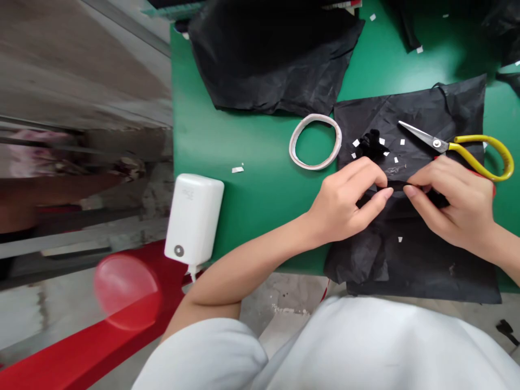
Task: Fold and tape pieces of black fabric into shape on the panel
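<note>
Both my hands are over a black cloth [422, 260] that hangs over the front edge of the green table. My left hand [349, 200] pinches one end of a thin black strip [396, 185] between thumb and forefinger. The other end is in a like pinch of my right hand [455, 206], a short gap away. Whether the strip is part of the cloth I cannot tell. Beyond my fingers, a dark fuzzy bundle [372, 142] lies among several small white paper bits [402, 142]. Scissors [436, 143] with yellow handles lie just beyond my right hand, blades partly apart.
A roll of white tape [296, 142] lies flat on the green table [252, 206], left of the cloth. Another black cloth piece [272, 59] covers the far side. A white power bank [195, 216] with a cable is at the left edge, beside a red bar [93, 341].
</note>
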`<state>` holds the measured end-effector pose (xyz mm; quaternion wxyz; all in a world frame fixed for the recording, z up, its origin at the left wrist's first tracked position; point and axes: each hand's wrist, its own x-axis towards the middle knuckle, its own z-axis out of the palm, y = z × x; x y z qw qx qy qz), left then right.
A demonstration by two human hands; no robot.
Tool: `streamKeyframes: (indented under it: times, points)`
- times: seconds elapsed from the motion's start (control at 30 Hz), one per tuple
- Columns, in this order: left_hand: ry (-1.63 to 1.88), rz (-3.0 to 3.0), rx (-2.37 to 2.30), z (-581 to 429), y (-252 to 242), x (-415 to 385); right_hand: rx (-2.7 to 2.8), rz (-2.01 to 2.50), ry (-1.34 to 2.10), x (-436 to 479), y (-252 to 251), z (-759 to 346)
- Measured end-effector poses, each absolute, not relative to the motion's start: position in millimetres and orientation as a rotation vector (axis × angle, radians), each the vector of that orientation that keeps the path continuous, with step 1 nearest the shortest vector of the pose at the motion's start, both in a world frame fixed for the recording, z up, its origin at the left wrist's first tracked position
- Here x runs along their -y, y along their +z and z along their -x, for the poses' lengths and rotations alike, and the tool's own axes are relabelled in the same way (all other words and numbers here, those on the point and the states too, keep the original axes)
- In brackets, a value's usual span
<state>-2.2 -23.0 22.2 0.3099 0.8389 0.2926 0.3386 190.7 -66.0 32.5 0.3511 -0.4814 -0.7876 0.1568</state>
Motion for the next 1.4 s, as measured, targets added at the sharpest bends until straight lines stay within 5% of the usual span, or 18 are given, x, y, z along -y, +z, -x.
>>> streamKeyframes:
  times: [0.37, 0.77, 1.07, 1.4]
  points:
    - [0.814, -2.399, -1.125, 14, 30, 11, 2.477, 1.382, 0.196, 64, 23, -194]
    - [0.085, -2.475, -1.483, 20, 35, -4, 2.313, 1.252, 0.253, 64, 18, -199]
    - [0.703, -2.498, -1.417, 23, 30, -1, 2.139, 1.332, 0.257, 60, 37, -208]
    - [1.110, -1.907, -1.179, 14, 35, 4, 2.339, 2.250, -0.041, 60, 50, -237]
